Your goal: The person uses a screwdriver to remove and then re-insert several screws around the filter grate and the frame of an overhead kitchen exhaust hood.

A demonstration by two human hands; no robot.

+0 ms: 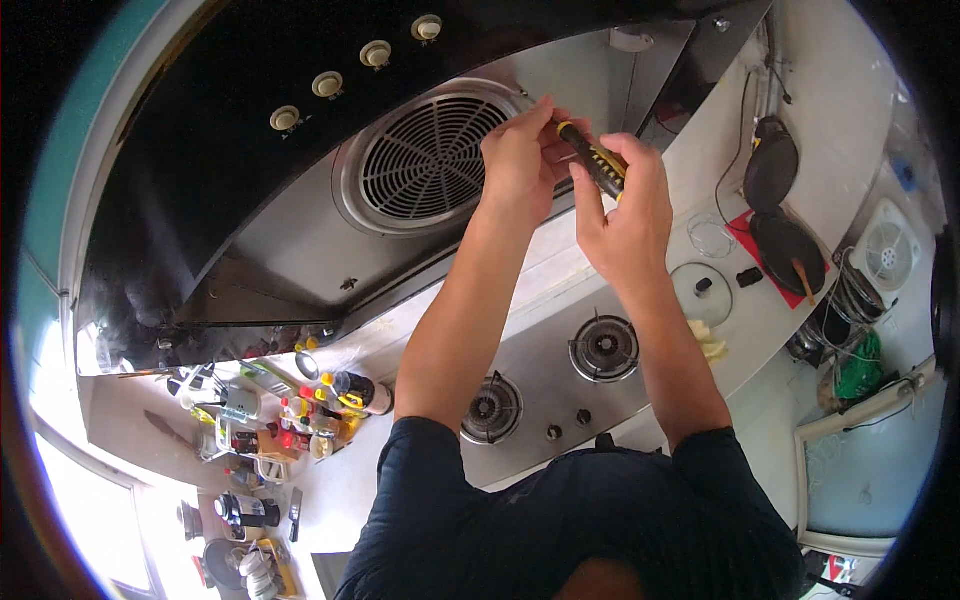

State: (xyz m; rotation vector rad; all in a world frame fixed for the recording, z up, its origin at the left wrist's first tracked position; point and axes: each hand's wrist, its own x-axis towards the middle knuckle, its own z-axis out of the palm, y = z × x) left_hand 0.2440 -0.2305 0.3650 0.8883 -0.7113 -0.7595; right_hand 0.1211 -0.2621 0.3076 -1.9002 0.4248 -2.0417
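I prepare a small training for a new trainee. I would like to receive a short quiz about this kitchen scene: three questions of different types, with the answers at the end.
1. What does the right hand hold?
A) a bottle
B) a black-and-yellow tool handle
C) a kitchen knife

2. True or false: the glass lid covers the right burner.

3. How many round knobs are on the black front of the range hood?

Key:
1. B
2. False; the lid lies to the right of both burners.
3. Four
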